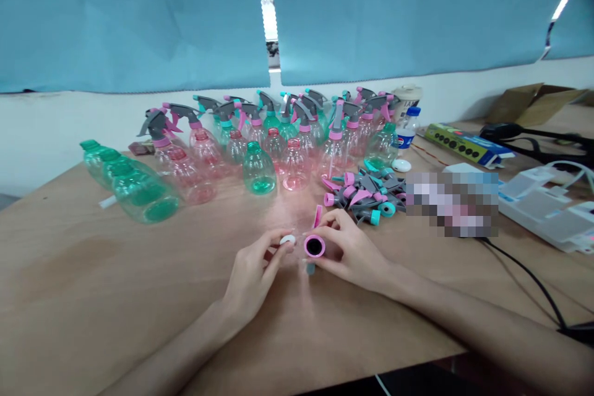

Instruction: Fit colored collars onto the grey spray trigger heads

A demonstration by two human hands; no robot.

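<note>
Spray head (pixel 314 247) with a pink collar, its round dark opening facing the camera, is pinched between the thumb and fingers of the right hand (pixel 352 252), just above the wooden table (pixel 162 322). Close beside it, the left hand (pixel 250 269) grips a small white disc (pixel 288 239) between thumb and fingertips, apart from the collar. Just beyond the right hand lies a heap of loose grey, pink and teal spray heads (pixel 371 197). Farther out stand clear pink and green bottles, some with open necks, such as a green bottle (pixel 259 170) near the middle; many behind them carry sprayers. To the right of these are a blue-capped bottle (pixel 406 136), a yellow-green and blue box (pixel 466 143) and a translucent plastic case (pixel 547 207). A blue covering (pixel 162 18) hangs at the back.
</note>
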